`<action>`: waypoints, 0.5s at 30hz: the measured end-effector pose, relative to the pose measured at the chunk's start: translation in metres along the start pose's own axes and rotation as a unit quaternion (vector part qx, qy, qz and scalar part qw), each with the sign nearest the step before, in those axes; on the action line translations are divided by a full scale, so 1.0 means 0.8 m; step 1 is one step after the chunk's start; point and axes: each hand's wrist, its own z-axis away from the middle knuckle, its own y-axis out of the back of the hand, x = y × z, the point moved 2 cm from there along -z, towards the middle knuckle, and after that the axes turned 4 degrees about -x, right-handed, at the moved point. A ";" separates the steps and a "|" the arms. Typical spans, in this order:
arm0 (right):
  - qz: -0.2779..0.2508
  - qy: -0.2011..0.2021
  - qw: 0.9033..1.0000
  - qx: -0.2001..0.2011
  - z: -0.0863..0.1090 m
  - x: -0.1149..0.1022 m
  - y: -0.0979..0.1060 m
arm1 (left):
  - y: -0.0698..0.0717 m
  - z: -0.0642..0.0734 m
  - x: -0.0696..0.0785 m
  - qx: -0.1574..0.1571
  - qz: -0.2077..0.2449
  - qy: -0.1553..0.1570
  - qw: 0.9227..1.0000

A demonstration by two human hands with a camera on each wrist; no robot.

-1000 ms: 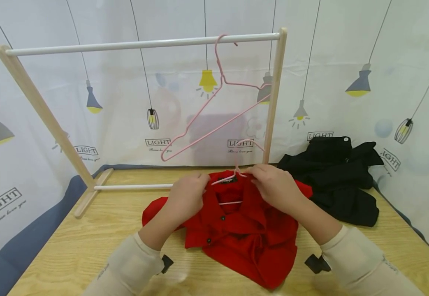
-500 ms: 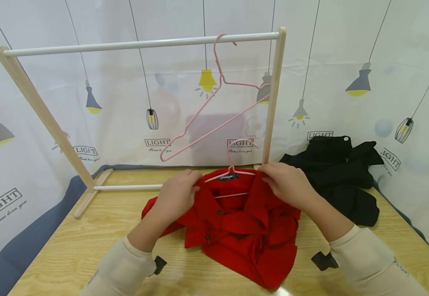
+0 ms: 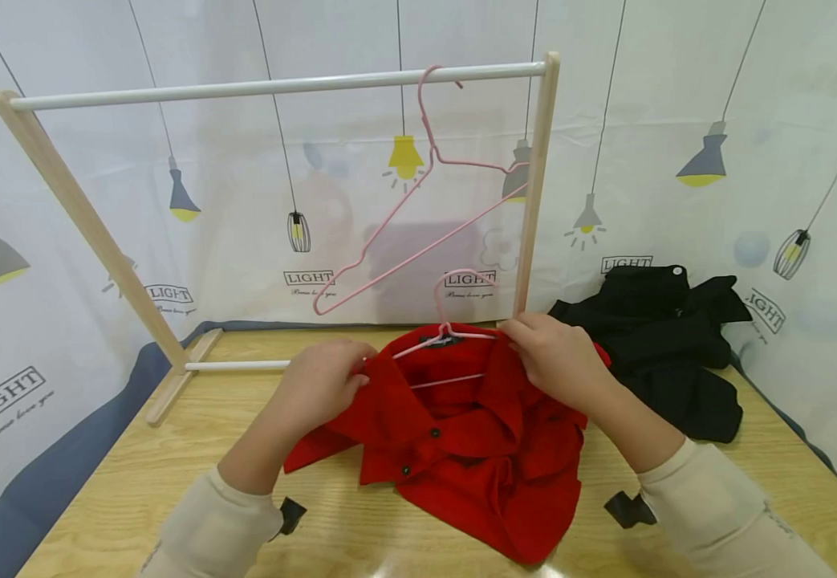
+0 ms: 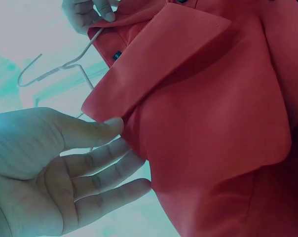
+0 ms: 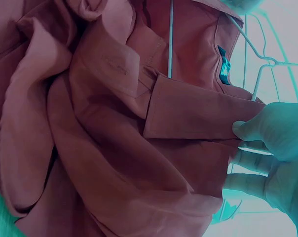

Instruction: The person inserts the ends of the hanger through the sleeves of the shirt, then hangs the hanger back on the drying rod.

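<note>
A red shirt with dark buttons lies bunched on the table, its collar raised around a pink hanger. The hanger's hook stands up out of the neck, and its shoulder bar and lower bar show inside the collar. My left hand pinches the shirt's left shoulder beside the collar; in the left wrist view the thumb presses the cloth against the fingers. On the other side my right hand pinches the shoulder near the collar. The hanger's ends are hidden under the cloth.
Behind the shirt stands a clothes rack with a white top rail and wooden posts. A second pink hanger hangs from the rail near the right post. Black garments lie heaped at the back right of the wooden table.
My left hand has moved left and slightly down along the shoulder, and my right hand a little to the right. The collar has spread wider, and the hanger's hook has shifted left.
</note>
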 end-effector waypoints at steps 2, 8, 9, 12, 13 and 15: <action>0.011 0.010 1.000 0.005 -0.002 -0.004 0.001 | 0.001 0.001 0.000 0.001 -0.003 -0.005 1.000; 0.021 0.032 0.999 0.014 -0.006 -0.016 0.005 | 0.003 0.009 -0.004 0.003 -0.022 -0.040 0.999; 0.019 0.033 0.999 0.014 -0.006 -0.018 0.005 | 0.004 0.011 -0.004 0.003 -0.023 -0.045 0.999; 0.009 0.035 0.999 0.015 -0.007 -0.021 0.006 | 0.007 0.014 -0.005 0.005 -0.024 -0.050 0.998; 0.006 0.035 0.999 0.016 -0.007 -0.022 0.006 | 0.009 0.016 -0.005 0.005 -0.025 -0.049 0.998; -0.003 0.036 0.999 0.017 -0.008 -0.023 0.006 | 0.012 0.018 -0.005 0.009 -0.035 -0.044 0.998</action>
